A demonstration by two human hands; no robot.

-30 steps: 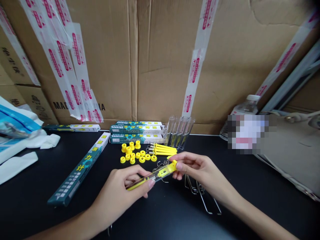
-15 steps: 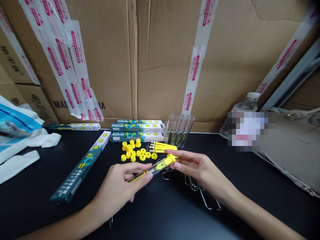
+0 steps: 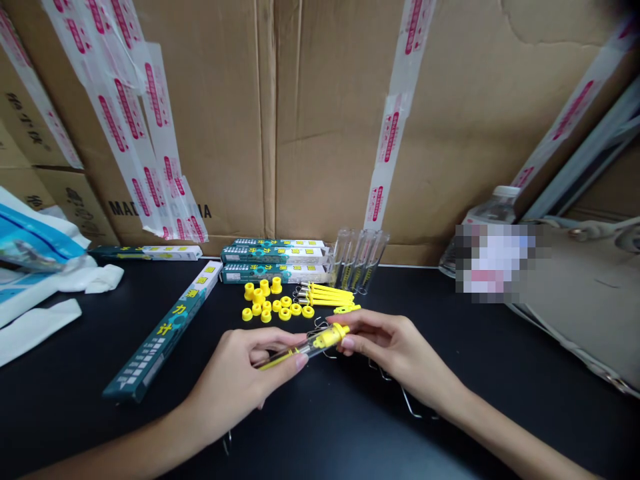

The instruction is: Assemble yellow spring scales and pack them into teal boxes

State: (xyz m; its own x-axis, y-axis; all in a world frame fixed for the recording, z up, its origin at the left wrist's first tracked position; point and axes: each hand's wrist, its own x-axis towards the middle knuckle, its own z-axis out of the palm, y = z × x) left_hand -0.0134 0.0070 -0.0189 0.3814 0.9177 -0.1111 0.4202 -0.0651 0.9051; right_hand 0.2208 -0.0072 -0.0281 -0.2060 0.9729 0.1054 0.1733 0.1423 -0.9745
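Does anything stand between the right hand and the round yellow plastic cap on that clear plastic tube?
Nothing visible does: the right hand is at the round yellow plastic cap, and the left hand holds the clear plastic tube. Bent silver metal wires show below the right hand, not in between.

The yellow plug (image 3: 331,336) showed its wide, rounded body at the mouth of the clear tube (image 3: 287,355), where a flatter, slotted face had been visible in both earlier pictures. The tube's capped end had dipped since half a second before, so the tube lay at a shallower slant. The right hand (image 3: 387,341) had lowered with it, uncovering a flat yellow piece (image 3: 347,309) behind its fingers and hiding more of the bent wire hooks (image 3: 409,402).
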